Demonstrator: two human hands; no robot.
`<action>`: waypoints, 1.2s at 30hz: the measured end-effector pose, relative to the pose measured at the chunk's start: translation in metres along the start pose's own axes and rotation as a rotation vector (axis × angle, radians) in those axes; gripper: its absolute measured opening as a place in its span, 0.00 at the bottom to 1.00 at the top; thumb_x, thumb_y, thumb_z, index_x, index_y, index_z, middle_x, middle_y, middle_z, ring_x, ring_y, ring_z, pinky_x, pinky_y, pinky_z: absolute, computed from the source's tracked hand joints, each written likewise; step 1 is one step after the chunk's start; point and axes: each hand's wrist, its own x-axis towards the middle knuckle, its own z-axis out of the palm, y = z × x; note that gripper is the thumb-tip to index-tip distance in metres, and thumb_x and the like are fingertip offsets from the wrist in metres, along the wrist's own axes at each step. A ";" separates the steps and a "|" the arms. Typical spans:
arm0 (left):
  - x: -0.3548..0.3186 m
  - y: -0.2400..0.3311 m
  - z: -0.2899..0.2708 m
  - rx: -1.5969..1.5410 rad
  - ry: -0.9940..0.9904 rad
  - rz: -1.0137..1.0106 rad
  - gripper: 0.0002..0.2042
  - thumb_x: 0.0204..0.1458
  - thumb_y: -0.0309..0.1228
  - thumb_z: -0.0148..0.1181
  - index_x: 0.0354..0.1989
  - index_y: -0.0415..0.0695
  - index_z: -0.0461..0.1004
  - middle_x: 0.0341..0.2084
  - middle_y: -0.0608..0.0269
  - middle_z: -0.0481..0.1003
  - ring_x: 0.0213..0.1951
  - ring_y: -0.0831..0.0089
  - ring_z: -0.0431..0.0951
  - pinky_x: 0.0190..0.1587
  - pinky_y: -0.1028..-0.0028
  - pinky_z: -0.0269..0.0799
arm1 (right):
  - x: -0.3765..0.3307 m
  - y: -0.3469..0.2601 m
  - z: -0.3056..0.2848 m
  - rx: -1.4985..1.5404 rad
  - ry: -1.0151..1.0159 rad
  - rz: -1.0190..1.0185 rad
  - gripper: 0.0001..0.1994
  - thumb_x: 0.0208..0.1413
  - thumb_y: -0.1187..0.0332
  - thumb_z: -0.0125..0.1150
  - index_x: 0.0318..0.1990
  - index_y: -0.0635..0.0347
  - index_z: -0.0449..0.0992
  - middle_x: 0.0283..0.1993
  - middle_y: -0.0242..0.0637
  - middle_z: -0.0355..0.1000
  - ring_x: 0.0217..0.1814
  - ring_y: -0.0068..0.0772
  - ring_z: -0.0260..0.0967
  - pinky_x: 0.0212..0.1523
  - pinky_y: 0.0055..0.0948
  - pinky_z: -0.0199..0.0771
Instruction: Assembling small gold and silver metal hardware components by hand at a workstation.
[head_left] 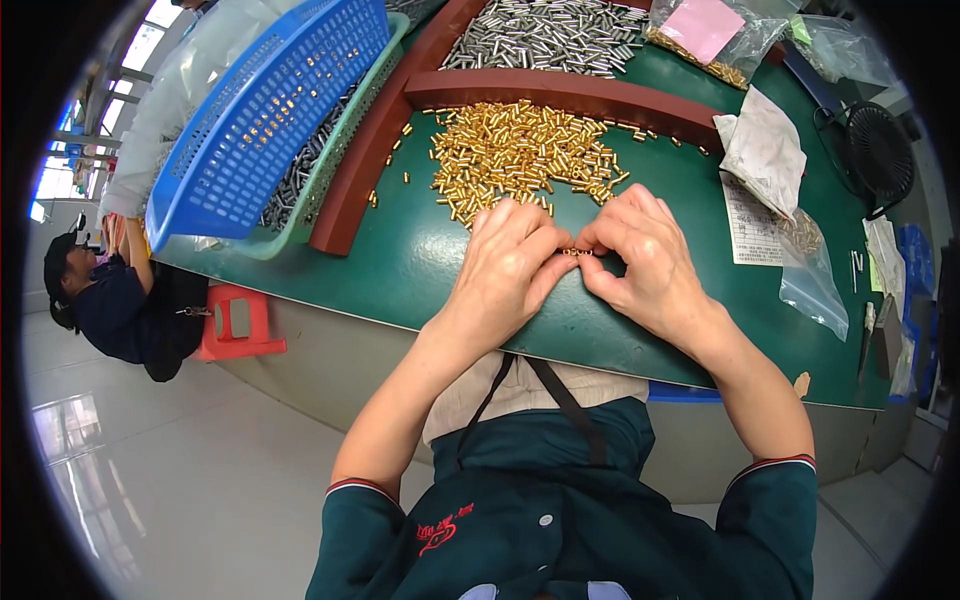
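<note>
My left hand [505,258] and my right hand [645,258] meet over the near part of the green tabletop. Thumbs and forefingers pinch a short row of small brass-coloured cylinders [577,252] from both sides. How many pieces are in the row is too small to tell, and the fingers partly cover them. Just beyond my fingers spreads a heap of loose brass-coloured cylinders [520,150], its near edge by my left knuckles.
Dark red bars [560,92] fence the heap at the back and left. Behind them lie silver pins [545,38]. A blue basket [270,120] leans in a green one at left. Papers, plastic bags and a black fan [878,155] stand right. A person [125,290] sits far left.
</note>
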 end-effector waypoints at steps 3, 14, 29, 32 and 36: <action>-0.001 0.000 0.001 -0.022 0.000 -0.012 0.07 0.42 0.25 0.66 0.30 0.41 0.76 0.28 0.62 0.71 0.35 0.63 0.70 0.40 0.67 0.64 | 0.000 0.000 0.001 0.003 -0.005 0.004 0.05 0.40 0.73 0.63 0.27 0.59 0.76 0.28 0.33 0.68 0.39 0.37 0.64 0.39 0.35 0.63; -0.002 -0.003 0.003 -0.056 0.001 -0.034 0.09 0.40 0.23 0.66 0.30 0.42 0.75 0.30 0.62 0.70 0.37 0.62 0.70 0.42 0.66 0.62 | 0.001 0.000 -0.005 0.043 -0.027 0.062 0.05 0.40 0.72 0.64 0.27 0.58 0.77 0.27 0.32 0.69 0.39 0.36 0.65 0.39 0.35 0.63; 0.006 0.020 -0.010 -1.406 -0.021 -0.709 0.05 0.58 0.29 0.55 0.35 0.39 0.70 0.25 0.69 0.68 0.27 0.80 0.63 0.30 0.82 0.60 | 0.010 0.000 -0.027 1.140 -0.086 0.604 0.06 0.54 0.68 0.61 0.31 0.60 0.78 0.31 0.26 0.71 0.34 0.15 0.63 0.36 0.19 0.64; 0.006 0.014 -0.010 -2.048 -0.166 -0.814 0.09 0.61 0.33 0.50 0.33 0.42 0.66 0.23 0.70 0.59 0.25 0.81 0.56 0.27 0.82 0.56 | 0.007 0.004 -0.023 1.611 -0.144 0.707 0.10 0.56 0.63 0.59 0.32 0.60 0.72 0.30 0.29 0.66 0.36 0.23 0.62 0.43 0.26 0.64; 0.012 0.018 -0.004 -2.150 -0.121 -0.911 0.09 0.61 0.33 0.49 0.33 0.41 0.66 0.23 0.69 0.61 0.25 0.81 0.57 0.26 0.82 0.56 | 0.006 0.008 -0.019 1.825 -0.156 0.803 0.10 0.56 0.62 0.58 0.30 0.57 0.69 0.30 0.29 0.64 0.39 0.26 0.61 0.44 0.28 0.64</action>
